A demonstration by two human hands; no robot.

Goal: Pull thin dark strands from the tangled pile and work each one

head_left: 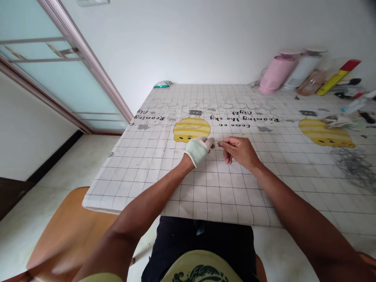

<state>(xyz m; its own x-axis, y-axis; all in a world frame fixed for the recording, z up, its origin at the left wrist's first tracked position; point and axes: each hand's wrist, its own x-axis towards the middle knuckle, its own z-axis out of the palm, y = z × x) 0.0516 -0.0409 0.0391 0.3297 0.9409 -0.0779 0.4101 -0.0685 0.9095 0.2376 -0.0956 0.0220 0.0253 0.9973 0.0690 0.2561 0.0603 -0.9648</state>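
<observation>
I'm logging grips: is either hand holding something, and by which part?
It can't be told: the gloved left hand and bare right hand look pinched, but anything in them is too fine to make out.

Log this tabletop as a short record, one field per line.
Left hand: gloved, fingers curled, contents unclear
Right hand: bare, fingers bent, contents unclear
Gap: narrow, between the hands
Surface: grid-patterned tablecloth with yellow bear prints
Right side: loose grey tangle
Back right: pink cylinder, white cylinder, yellow-and-red item
Far left corner: green-and-white packet
</observation>
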